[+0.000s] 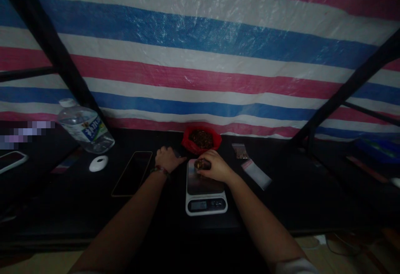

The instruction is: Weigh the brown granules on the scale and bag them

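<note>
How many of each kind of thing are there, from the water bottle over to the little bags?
Water bottle: 1
White round thing: 1
Phone: 1
Scale: 1
Red bag: 1
Brown packet in right hand: 1
Small clear bags: 2
Total: 8

It looks like a simple packing stall: a striped plastic tarp [200,57] hangs as back wall on a dark metal frame [46,36], and the dark bench [281,199] carries a small digital scale [204,193], small zip bags [256,174] and a red bag of dried goods [201,139].
</note>
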Demonstrator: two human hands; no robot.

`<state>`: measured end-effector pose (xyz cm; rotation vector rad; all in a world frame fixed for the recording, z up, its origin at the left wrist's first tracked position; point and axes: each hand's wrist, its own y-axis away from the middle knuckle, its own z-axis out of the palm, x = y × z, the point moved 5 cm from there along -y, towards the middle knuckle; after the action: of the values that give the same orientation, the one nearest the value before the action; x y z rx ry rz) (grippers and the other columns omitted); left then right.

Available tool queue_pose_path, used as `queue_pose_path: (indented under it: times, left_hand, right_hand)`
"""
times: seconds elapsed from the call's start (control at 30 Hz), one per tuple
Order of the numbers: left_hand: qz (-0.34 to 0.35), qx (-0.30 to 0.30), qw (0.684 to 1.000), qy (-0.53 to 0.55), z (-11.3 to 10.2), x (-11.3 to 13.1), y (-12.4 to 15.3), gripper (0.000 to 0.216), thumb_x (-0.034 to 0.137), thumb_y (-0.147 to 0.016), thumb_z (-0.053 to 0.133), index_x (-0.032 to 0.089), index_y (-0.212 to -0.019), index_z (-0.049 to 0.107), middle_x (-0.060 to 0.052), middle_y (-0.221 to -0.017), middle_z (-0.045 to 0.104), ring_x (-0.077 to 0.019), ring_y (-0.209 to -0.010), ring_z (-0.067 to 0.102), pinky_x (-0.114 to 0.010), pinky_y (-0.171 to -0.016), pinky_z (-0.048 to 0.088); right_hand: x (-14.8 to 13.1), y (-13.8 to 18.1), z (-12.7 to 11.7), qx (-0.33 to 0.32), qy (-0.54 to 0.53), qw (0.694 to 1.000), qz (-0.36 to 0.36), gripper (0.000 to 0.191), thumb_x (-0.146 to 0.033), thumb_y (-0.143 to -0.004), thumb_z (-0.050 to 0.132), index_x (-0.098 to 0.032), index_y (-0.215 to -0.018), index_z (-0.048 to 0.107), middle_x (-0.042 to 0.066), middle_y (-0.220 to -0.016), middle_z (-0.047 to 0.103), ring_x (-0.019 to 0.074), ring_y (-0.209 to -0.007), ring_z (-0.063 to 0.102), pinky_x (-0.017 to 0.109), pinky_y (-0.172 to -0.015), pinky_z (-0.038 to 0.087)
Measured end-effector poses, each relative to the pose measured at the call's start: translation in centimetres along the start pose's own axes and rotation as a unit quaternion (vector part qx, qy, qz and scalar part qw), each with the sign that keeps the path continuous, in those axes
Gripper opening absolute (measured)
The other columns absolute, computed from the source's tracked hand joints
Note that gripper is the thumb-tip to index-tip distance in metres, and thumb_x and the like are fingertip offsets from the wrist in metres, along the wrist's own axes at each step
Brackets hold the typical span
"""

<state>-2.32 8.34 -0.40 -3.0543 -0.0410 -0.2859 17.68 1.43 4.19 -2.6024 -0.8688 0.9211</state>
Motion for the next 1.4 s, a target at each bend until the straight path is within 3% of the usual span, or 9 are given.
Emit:
queue_pose_path:
  times: [0.23, 0.43, 0.53, 0.63, 0.8, 1.0, 1.17, 1.4]
  left_hand:
    - [0.038, -0.029, 0.999, -0.007, -0.3, -0.5, 0.5, 0.083, 0.079, -0.054, 0.05, 0.014, -0.105, 0.059, -0.019, -0.109, 0.055, -0.0367, -0.103, 0.052, -0.041, -0.083, 0.041]
    - [0.04, -0.01, 0.999, 0.024, -1.1, -0.3, 0.4, 0.063, 0.066, -0.064, 0.055, 0.016, -0.103, 0.06, -0.017, -0.106, 0.058, -0.0342, -0.1, 0.055, -0.04, -0.081, 0.044]
    - [0.122, 0.047, 0.986, 0.107, -2.3, 1.5, 0.8, 0.053, 0.056, -0.071, 0.055, 0.019, -0.108, 0.058, -0.012, -0.106, 0.061, -0.0284, -0.1, 0.057, -0.038, -0.086, 0.044]
    - [0.229, 0.1, 0.948, 0.197, -3.3, 3.6, 1.8, 0.05, 0.048, -0.074, 0.058, 0.021, -0.116, 0.054, -0.009, -0.111, 0.062, -0.0251, -0.103, 0.057, -0.036, -0.091, 0.043]
    - [0.335, 0.092, 0.909, 0.23, -3.4, 5.9, 3.5, 0.063, 0.046, -0.068, 0.066, 0.019, -0.122, 0.051, -0.009, -0.114, 0.062, -0.0259, -0.104, 0.058, -0.039, -0.092, 0.044]
    - [0.328, 0.059, 0.91, 0.246, -3.4, 6.5, 4.0, 0.06, 0.051, -0.068, 0.065, 0.019, -0.119, 0.055, -0.009, -0.112, 0.063, -0.0261, -0.105, 0.058, -0.038, -0.093, 0.043]
    - [0.309, 0.058, 0.911, 0.266, -3.2, 6.5, 4.0, 0.059, 0.049, -0.068, 0.066, 0.019, -0.118, 0.055, -0.009, -0.112, 0.063, -0.0259, -0.103, 0.058, -0.038, -0.092, 0.044]
    - [0.312, 0.065, 0.907, 0.276, -2.7, 6.6, 4.0, 0.057, 0.049, -0.067, 0.067, 0.019, -0.115, 0.057, -0.008, -0.108, 0.064, -0.0246, -0.099, 0.059, -0.036, -0.089, 0.046]
  right_hand:
    - [1.0, 0.2, 0.0, 0.03, -0.033, 0.999, 0.022, 0.033, -0.028, -0.063, 0.077, -0.021, -0.092, 0.064, 0.003, -0.092, 0.064, 0.0195, -0.092, 0.056, 0.033, -0.084, 0.043]
    - [2.2, 0.4, -0.3, 0.072, -0.075, 0.993, 0.062, 0.034, -0.025, -0.064, 0.073, -0.02, -0.096, 0.061, 0.004, -0.096, 0.063, 0.0185, -0.091, 0.058, 0.033, -0.083, 0.045]
    - [2.3, 0.5, -0.5, 0.084, -0.11, 0.987, 0.08, 0.034, -0.023, -0.067, 0.069, -0.02, -0.099, 0.059, 0.003, -0.095, 0.064, 0.0172, -0.089, 0.06, 0.031, -0.081, 0.047]
    - [2.6, 0.5, -0.7, 0.108, -0.152, 0.978, 0.098, 0.034, -0.022, -0.068, 0.065, -0.021, -0.101, 0.056, 0.002, -0.095, 0.063, 0.0163, -0.087, 0.062, 0.03, -0.079, 0.05]
    - [3.1, 0.5, -1.2, 0.157, -0.183, 0.964, 0.113, 0.041, -0.024, -0.068, 0.066, -0.02, -0.107, 0.055, 0.004, -0.098, 0.063, 0.0174, -0.089, 0.062, 0.031, -0.081, 0.051]
    - [2.0, 0.2, -1.4, 0.141, -0.129, 0.978, 0.089, 0.042, -0.021, -0.067, 0.069, -0.022, -0.108, 0.059, 0.006, -0.105, 0.061, 0.0206, -0.099, 0.058, 0.036, -0.089, 0.047]
    - [2.2, 0.4, -1.0, 0.132, -0.165, 0.968, 0.133, 0.037, -0.024, -0.066, 0.071, -0.021, -0.101, 0.058, 0.002, -0.093, 0.064, 0.0179, -0.086, 0.062, 0.032, -0.077, 0.051]
    - [0.8, 0.3, -1.8, 0.112, -0.144, 0.983, 0.023, 0.03, -0.022, -0.075, 0.067, -0.023, -0.105, 0.064, 0.007, -0.111, 0.058, 0.0194, -0.106, 0.056, 0.034, -0.091, 0.047]
